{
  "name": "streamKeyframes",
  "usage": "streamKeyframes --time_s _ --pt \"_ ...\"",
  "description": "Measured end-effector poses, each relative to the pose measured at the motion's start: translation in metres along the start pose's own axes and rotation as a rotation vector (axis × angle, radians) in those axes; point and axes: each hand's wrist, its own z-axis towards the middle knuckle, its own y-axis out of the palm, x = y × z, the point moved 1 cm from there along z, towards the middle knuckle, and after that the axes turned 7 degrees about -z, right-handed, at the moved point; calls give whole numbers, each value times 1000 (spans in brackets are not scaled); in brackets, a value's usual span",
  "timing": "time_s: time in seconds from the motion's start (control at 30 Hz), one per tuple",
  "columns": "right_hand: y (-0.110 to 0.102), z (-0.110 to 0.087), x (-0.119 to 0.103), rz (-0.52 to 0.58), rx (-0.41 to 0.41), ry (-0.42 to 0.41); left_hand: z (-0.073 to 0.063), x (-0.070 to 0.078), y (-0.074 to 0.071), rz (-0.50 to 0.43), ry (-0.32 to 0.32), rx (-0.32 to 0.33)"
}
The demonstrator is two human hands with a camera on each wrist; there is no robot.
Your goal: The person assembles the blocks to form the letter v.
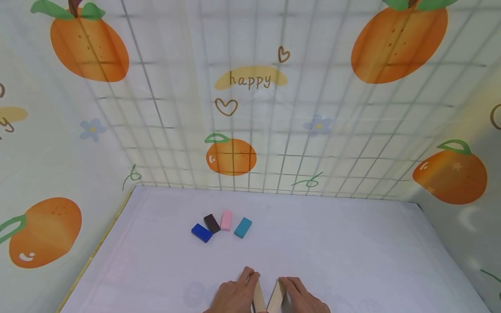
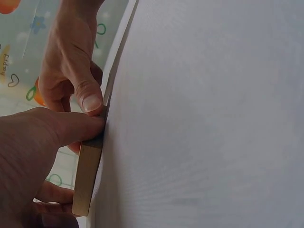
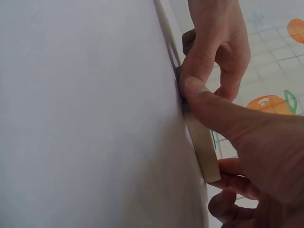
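Note:
At the near edge of the white table, my left hand (image 1: 236,293) grips a flat, pale wooden block (image 1: 258,299) between thumb and fingers. My right hand (image 1: 307,299) holds a second pale wooden block (image 1: 276,298) the same way. From the head, the two blocks form a V, close together at the near end and spread at the far end. In the left wrist view, the left block (image 2: 86,178) lies along the tabletop, with both thumbs meeting at its near end. The right wrist view shows the right block (image 3: 203,147) low against the table, its near end covered by the thumbs.
Beyond the hands, left of centre, lie a blue block (image 1: 202,233), a black block (image 1: 212,223), a pink block (image 1: 226,221) and a teal block (image 1: 243,228). A fabric screen (image 1: 250,117) printed with oranges rises behind and at both sides of the table (image 1: 352,243).

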Motion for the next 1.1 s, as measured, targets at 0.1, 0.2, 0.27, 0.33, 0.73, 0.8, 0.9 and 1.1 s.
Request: streamKeyframes --time_s 0.1,0.2,0.27,0.33,0.73,0.8,0.9,1.1 --pt "-1 0 0 -1 -2 -11 -1 -1 0 11 27 26" --pt "-1 0 1 -5 -1 -10 -1 -1 1 14 29 27" --pt "-1 0 1 -5 1 -13 0 -1 1 13 18 14" --pt "-1 0 1 -6 3 -17 1 -1 0 4 2 -2" --pt "-5 4 1 -5 -122 18 0 -3 1 -5 -1 4" --pt "-6 5 1 -26 -146 32 0 -2 1 -8 -19 -17" --pt "-8 6 3 -60 -169 39 0 0 0 -4 -36 -30" --pt "-10 7 4 -32 -183 37 0 -1 0 2 -26 -15"
